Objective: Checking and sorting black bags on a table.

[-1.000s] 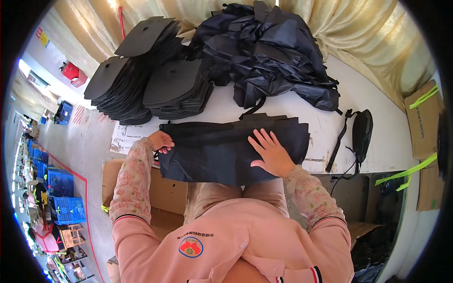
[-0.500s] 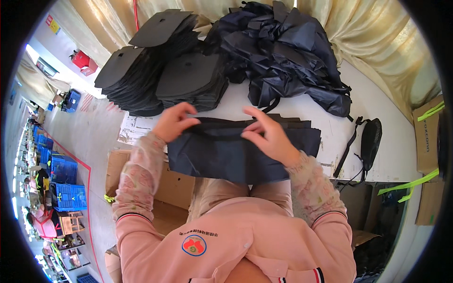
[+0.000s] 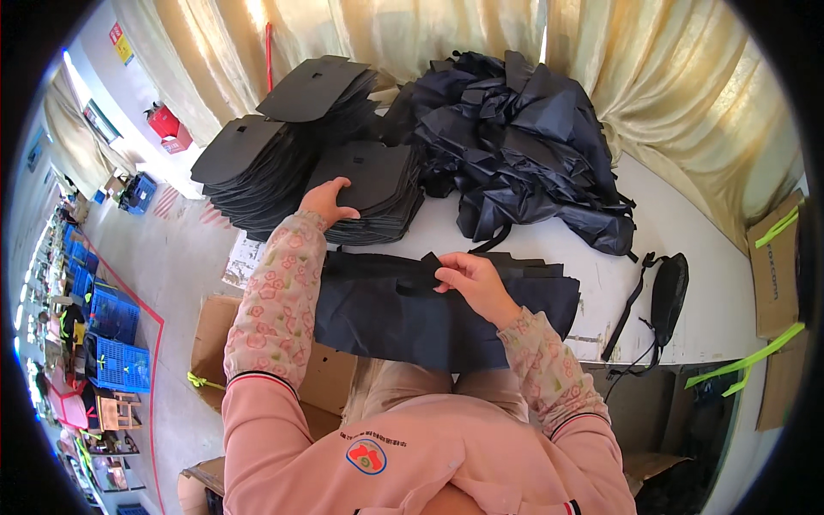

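A dark navy fabric piece [image 3: 386, 322], apparently a bag, lies across the table's front edge and hangs toward my lap. My right hand [image 3: 475, 286] pinches its upper edge, lifting a small flap near the middle. My left hand [image 3: 327, 202] is at the near left corner of the front stack of black boards [image 3: 365, 167], thumb and forefinger apart. Whether its fingertips touch the top board I cannot tell. Each board has rounded corners and a small slot. More dark layers show beneath the fabric piece at its right.
Two more board stacks [image 3: 236, 150] stand behind, at the left. A heap of crumpled dark fabric bags [image 3: 524, 146] fills the back of the white table [image 3: 558, 227]. At right lies a black strapped pouch [image 3: 669, 292]. Cardboard boxes [image 3: 210, 343] stand below, and curtains [image 3: 669, 86] hang behind.
My left hand has left the fabric's upper edge and moved forward to the front board stack. My right hand has closed on the fabric's edge. The view has tilted slightly upward.
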Action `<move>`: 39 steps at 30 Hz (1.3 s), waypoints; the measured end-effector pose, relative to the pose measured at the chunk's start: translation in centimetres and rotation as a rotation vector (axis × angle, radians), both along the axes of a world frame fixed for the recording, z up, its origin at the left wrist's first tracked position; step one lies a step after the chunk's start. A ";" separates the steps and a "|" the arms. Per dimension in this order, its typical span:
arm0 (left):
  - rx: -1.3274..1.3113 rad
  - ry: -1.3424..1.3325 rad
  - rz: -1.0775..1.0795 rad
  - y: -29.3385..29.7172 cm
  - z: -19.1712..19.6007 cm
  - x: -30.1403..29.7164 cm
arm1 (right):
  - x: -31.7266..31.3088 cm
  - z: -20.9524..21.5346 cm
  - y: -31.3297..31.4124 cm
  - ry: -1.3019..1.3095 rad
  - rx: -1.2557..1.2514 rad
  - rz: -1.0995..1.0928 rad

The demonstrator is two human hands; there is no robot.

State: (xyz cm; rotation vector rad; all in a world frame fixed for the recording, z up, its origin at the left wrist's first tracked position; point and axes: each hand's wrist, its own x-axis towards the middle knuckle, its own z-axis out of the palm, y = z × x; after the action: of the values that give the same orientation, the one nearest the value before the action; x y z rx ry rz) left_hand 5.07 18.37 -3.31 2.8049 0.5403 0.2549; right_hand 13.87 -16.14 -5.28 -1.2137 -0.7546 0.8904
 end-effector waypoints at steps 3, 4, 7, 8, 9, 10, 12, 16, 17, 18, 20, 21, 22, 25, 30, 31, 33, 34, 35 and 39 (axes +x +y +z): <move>0.050 0.040 -0.044 1.0 0.2 0.0 | 0.0 0.4 -0.1 0.040 -0.028 -0.015; 0.053 0.040 -0.045 1.1 0.3 0.0 | 0.0 0.2 -0.1 0.041 -0.025 -0.016; 0.013 0.077 -0.055 0.3 0.4 0.2 | 0.2 -1.1 0.2 0.036 0.019 -0.014; -0.010 0.098 0.035 -0.5 0.1 0.5 | 0.3 -1.5 0.4 0.012 0.028 -0.022; -0.032 0.120 0.127 -1.2 0.0 0.3 | 0.1 -1.7 0.7 -0.009 0.036 -0.030; 0.025 -0.026 0.071 -1.4 -0.9 -0.4 | -0.3 -1.4 1.2 -0.006 0.044 -0.031; 0.033 -0.175 0.050 -1.4 -1.5 -1.9 | -0.7 -0.8 2.2 -0.213 -0.007 -0.137; -0.129 -0.452 0.025 -6.9 2.1 -4.4 | 0.6 1.5 3.2 -0.657 0.102 -0.427; -0.304 -0.501 0.027 -8.8 3.1 -5.1 | 1.2 2.2 3.1 -0.723 0.124 -0.497; -0.305 -0.495 0.025 -10.7 4.0 -6.1 | 1.5 2.8 3.1 -0.786 0.149 -0.559; -0.566 -0.541 -0.081 -13.7 5.5 -7.7 | 1.9 3.8 3.2 -0.807 0.157 -0.572; -0.565 -0.538 -0.079 -14.4 5.7 -8.4 | 2.1 3.9 3.3 -0.832 0.165 -0.583; -0.522 -0.451 -0.135 -14.9 5.8 -9.0 | 2.1 3.8 3.3 -0.834 0.166 -0.588; -0.442 -0.231 -0.131 -15.8 6.8 -9.7 | 2.1 3.4 3.0 -0.798 0.165 -0.568; -0.425 -0.253 -0.382 -16.0 7.9 -9.9 | 2.3 3.3 1.6 -0.752 0.121 -0.538; -0.449 -0.234 -0.359 -16.0 7.8 -9.9 | 2.4 3.3 1.3 -0.767 0.116 -0.556; -0.512 -0.143 -0.275 -16.1 8.0 -10.1 | 2.2 3.5 0.8 -0.808 0.092 -0.587; -0.573 -0.052 -0.185 -16.2 8.1 -10.1 | 2.0 3.5 0.6 -0.849 0.071 -0.611; -0.574 -0.050 -0.187 -16.3 8.1 -10.0 | 1.8 3.6 0.4 -0.848 0.069 -0.614; -0.352 -0.024 -0.655 -16.0 8.6 -9.6 | 1.9 3.5 0.4 -0.694 0.189 -0.459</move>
State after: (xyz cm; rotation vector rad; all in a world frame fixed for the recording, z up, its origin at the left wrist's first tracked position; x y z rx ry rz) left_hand -4.50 2.37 5.26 2.4597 -0.3222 0.0457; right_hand 15.80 -15.69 -1.78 -1.4548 -1.0182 -0.0019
